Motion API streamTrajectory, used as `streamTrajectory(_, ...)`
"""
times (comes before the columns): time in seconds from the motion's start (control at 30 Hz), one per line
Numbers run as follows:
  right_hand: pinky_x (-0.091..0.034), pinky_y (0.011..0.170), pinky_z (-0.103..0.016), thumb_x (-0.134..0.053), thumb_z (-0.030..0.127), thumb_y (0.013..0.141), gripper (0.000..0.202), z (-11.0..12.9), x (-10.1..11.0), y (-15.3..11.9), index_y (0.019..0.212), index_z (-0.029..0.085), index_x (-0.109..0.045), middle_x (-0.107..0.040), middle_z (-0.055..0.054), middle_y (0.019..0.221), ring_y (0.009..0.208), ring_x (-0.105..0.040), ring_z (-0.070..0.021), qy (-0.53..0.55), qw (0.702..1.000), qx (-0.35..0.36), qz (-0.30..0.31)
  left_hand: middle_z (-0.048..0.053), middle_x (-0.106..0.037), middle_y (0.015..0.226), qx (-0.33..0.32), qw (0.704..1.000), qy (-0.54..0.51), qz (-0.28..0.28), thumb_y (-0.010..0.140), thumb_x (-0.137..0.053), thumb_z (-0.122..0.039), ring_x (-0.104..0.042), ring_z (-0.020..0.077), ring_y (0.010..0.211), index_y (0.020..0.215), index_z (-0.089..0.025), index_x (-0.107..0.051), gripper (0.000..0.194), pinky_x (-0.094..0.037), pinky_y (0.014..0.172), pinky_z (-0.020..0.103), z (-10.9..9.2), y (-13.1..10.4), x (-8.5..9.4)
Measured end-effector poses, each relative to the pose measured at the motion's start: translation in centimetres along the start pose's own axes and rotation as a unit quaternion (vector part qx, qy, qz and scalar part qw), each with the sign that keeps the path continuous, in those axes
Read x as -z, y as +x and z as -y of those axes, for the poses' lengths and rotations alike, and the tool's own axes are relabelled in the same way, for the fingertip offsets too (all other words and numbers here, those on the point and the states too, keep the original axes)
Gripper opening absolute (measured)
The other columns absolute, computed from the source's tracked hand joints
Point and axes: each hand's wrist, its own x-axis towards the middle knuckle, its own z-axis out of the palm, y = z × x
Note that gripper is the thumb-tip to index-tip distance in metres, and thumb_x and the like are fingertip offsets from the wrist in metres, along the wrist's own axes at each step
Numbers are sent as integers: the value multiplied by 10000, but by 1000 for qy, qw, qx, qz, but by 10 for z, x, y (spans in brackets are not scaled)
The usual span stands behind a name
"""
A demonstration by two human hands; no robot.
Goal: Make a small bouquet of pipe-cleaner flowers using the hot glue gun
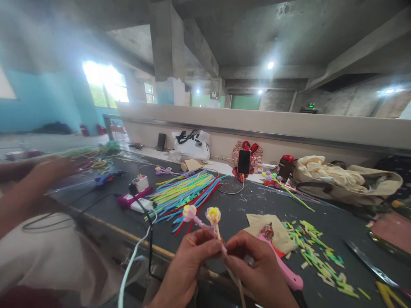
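Observation:
My left hand (pixel 194 259) pinches the stems of two small pipe-cleaner flowers in front of me. One is a lilac flower (pixel 189 213) with some yellow, leaning left on a twisted lilac stem. The other, a cream flower (pixel 213 215) with a yellow top, stands upright beside it. Close against the left, my right hand (pixel 257 265) has its thumb and fingers closed on the stems just below. A pale stem end hangs down under the hands. Behind my right hand lies a pink glue gun (pixel 289 273), partly hidden, its nozzle over a beige paper sheet (pixel 284 239).
Many coloured pipe cleaners (pixel 180 192) lie left of centre, near a power strip (pixel 138 201) with cables. Cut pieces (pixel 321 252) and scissors (pixel 369 261) are at right. A phone (pixel 244 162), bottle (pixel 285 167) and bags stand behind. Another person's arm (pixel 35 188) reaches in at left.

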Motion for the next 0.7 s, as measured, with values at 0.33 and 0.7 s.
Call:
streamTrajectory(0.33, -392, 564, -207, -537, 119, 750, 92, -9, 4, 2, 795, 168, -600, -601, -44, 696, 634, -542, -127, -87, 973, 215, -8, -17, -512, 525, -17, 991, 128, 39, 599, -651, -274, -422, 99, 516, 571, -125, -602, 160, -337, 527, 209, -9, 1, 4)
streamTrajectory(0.7, -363, 523, -197, -739, 237, 542, 264, -13, -1, 6, 723, 157, -563, -541, 29, 635, 558, -469, -91, 340, 930, -107, 90, -22, -530, 488, 71, 973, 159, 152, 578, -674, -276, -414, 69, 451, 576, -107, -634, 173, -297, 474, 187, -18, -2, 0)
